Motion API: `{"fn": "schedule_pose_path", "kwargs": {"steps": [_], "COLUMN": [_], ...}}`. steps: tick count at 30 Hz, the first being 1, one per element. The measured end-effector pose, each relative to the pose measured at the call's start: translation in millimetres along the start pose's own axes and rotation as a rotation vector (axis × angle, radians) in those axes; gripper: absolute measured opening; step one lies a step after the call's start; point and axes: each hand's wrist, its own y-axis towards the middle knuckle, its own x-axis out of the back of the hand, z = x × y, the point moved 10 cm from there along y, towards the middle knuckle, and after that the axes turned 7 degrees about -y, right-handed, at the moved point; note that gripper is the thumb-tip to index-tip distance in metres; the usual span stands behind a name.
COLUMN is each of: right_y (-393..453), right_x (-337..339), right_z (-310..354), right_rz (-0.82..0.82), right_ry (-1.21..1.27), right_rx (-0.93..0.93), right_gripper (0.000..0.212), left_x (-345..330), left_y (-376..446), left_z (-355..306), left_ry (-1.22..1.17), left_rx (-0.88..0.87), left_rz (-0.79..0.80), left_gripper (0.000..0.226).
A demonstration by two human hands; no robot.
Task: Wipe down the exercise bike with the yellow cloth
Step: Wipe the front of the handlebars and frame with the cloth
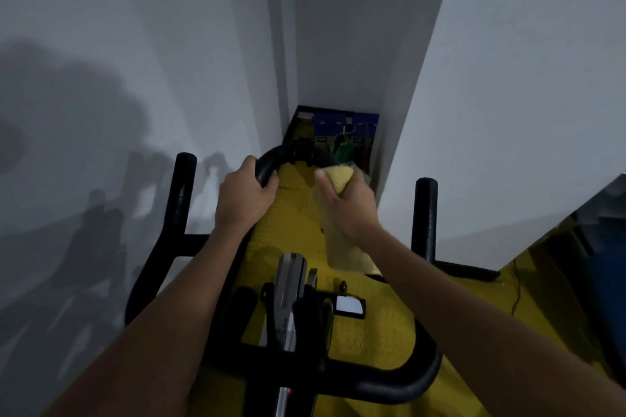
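Black metal exercise bike with padded handlebars (399,379), filling lower centre of frame. Left hand (242,196), centre, fingers curled tight around front handlebar loop. Right hand (352,205), centre right, gripping soft yellow cloth (342,249), pressed on same loop, rest hanging down.

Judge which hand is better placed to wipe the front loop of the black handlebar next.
Right. The right hand already presses the pale yellow cloth around the curved black foam handlebar loop. The left hand is bare, gripping the loop's other side, probably steadying the bike.
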Motion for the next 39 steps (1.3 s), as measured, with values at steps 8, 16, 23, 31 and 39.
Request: {"fn": "schedule_pose_path", "kwargs": {"steps": [8,16,23,31,39], "right_y": [47,10,-64,-55,21], "right_x": [-5,8,11,6,5], "right_z": [34,-1,-37,-38,16], "right_rz": [0.037,-0.074,-0.062,0.092,-0.047], "right_ry": [-0.093,-0.143,-0.498,-0.434,0.080], "right_rx": [0.124,0.005,0.073,0.076,-0.126], "right_gripper": [0.063,0.065,0.062,0.068,0.068], "left_x": [0,-7,-5,-1,-1], "left_y": [4,3,-5,-3,-2], "left_z": [3,-5,-5,-3,1], "left_ry": [0.025,0.016,0.004,0.027,0.023], "left_rx": [0.015,-0.024,-0.025,-0.029,-0.043], "left_rz": [-0.013,0.006,0.011,-0.012,-0.032], "left_gripper": [0.024,0.025,0.025,0.025,0.026]}}
